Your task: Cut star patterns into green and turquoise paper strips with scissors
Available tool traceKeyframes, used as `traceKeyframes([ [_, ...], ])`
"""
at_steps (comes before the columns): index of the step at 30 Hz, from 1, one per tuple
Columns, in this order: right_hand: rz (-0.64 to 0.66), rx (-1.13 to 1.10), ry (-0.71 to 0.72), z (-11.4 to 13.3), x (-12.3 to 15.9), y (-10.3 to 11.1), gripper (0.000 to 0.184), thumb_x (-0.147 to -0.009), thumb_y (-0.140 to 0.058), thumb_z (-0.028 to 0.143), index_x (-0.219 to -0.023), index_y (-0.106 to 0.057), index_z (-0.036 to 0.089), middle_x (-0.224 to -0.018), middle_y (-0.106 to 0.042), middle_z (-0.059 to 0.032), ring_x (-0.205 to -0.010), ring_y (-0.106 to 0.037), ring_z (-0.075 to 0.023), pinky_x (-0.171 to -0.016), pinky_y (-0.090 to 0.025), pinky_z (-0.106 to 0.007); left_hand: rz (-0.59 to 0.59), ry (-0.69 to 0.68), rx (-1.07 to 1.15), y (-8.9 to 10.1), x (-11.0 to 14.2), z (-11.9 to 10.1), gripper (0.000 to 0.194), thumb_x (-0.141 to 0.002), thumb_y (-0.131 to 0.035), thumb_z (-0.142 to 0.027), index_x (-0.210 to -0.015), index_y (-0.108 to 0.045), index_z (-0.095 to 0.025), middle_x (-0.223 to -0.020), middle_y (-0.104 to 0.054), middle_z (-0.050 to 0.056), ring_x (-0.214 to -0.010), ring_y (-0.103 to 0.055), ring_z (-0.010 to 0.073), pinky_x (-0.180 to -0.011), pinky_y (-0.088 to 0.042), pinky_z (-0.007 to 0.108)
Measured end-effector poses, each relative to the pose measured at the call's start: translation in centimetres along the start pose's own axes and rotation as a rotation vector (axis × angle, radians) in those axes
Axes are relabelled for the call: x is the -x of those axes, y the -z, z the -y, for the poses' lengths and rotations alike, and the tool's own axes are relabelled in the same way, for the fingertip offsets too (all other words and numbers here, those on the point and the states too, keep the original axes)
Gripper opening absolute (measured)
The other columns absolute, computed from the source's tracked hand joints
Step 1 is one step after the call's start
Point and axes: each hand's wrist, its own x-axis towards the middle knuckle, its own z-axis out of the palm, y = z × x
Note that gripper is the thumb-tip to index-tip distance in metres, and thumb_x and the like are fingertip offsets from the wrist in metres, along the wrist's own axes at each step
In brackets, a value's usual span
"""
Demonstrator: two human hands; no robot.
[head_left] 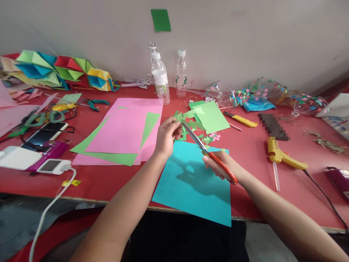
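My left hand [167,137] pinches a small piece of green paper [179,117] between thumb and fingers. In my right hand [222,163] is a pair of scissors [224,168] with orange-red handles, its blades pointing up and left to the paper at my left fingertips. I cannot tell how far apart the blades are. Both hands are above a blue-green paper sheet [191,196] and cast a shadow on it. Just beyond lie cut green scraps, light green paper [214,117] and small green and pink paper stars [214,137].
Pink sheets [117,127] lie left. Plastic bottles [181,74] stand by the wall. A yellow utility knife [242,120] and a yellow glue gun [286,158] are on the right. Phones, a white cable [45,209], pliers [94,104] and folded paper ornaments [35,69] occupy the left side.
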Motion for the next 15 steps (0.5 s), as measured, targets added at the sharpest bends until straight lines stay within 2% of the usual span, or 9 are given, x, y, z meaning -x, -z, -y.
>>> traceKeyframes([
  [5,-0.007,0.009,0.06,-0.05,-0.07,0.01,0.052,-0.082,-0.053,0.07,-0.067,-0.051,0.02,-0.043,-0.042,0.0059,-0.039,-0.044,-0.0103,-0.045,-0.038,-0.025,0.034,-0.001,-0.027,0.2,-0.07,0.04,0.019,-0.074,-0.062,-0.025,-0.06,-0.052,-0.019,-0.049,-0.052,-0.005,-0.041,-0.042,0.0042,-0.04,-0.031,0.017],
  [10,0.004,0.015,0.03,-0.17,-0.23,0.05,0.053,-0.079,-0.056,0.072,-0.067,-0.05,0.021,-0.045,-0.041,0.0065,-0.038,-0.043,-0.0104,-0.042,-0.037,-0.024,-0.002,-0.007,-0.011,0.16,-0.08,-0.09,0.016,-0.072,-0.063,-0.025,-0.062,-0.053,-0.019,-0.051,-0.053,-0.004,-0.043,-0.044,0.0048,-0.04,-0.03,0.018],
  [15,-0.014,0.009,0.062,-0.22,-0.19,-0.03,0.051,-0.082,-0.054,0.069,-0.067,-0.051,0.021,-0.044,-0.041,0.0066,-0.039,-0.044,-0.0104,-0.045,-0.038,-0.025,0.038,0.0,-0.06,0.08,0.08,-0.02,0.017,-0.073,-0.062,-0.026,-0.061,-0.052,-0.019,-0.051,-0.053,-0.004,-0.043,-0.042,0.0052,-0.041,-0.03,0.018],
])
